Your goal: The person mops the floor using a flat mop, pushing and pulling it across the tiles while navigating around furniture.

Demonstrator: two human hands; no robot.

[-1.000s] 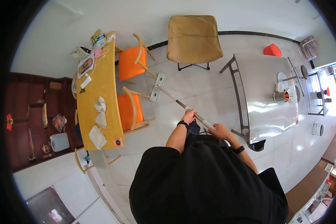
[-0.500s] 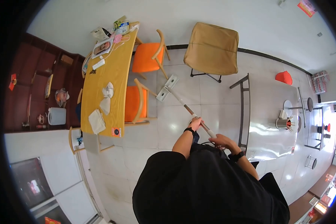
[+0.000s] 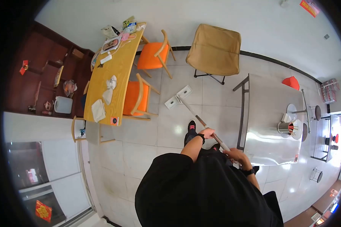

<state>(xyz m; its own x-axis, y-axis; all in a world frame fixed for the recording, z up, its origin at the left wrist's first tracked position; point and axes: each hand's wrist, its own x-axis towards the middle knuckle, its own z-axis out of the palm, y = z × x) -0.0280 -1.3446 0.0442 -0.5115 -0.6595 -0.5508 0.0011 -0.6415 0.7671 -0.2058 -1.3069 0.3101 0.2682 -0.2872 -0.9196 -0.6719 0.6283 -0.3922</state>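
Note:
A flat mop with a white rectangular head point(image 3: 178, 97) lies on the tiled floor point(image 3: 140, 151), its long pole point(image 3: 201, 120) slanting back to my body. My left hand point(image 3: 207, 132) is closed round the brown middle part of the pole. Near the pole's upper end, my right hand point(image 3: 235, 154) is wrapped round the pale grip, with some fingers hidden. The mop head rests right of the orange chairs and below the brown folding chair.
A wooden table point(image 3: 119, 85) with cloths stands left, beside orange chairs point(image 3: 137, 98). A brown folding chair point(image 3: 214, 49) stands against the wall. A metal table point(image 3: 269, 140) with a chopstick holder is right. My shoes point(image 3: 192, 127) show near the pole.
The mop head has moved right and slightly down, away from the orange chairs. Both hands have shifted right and down with the pole. My shoes have come into view.

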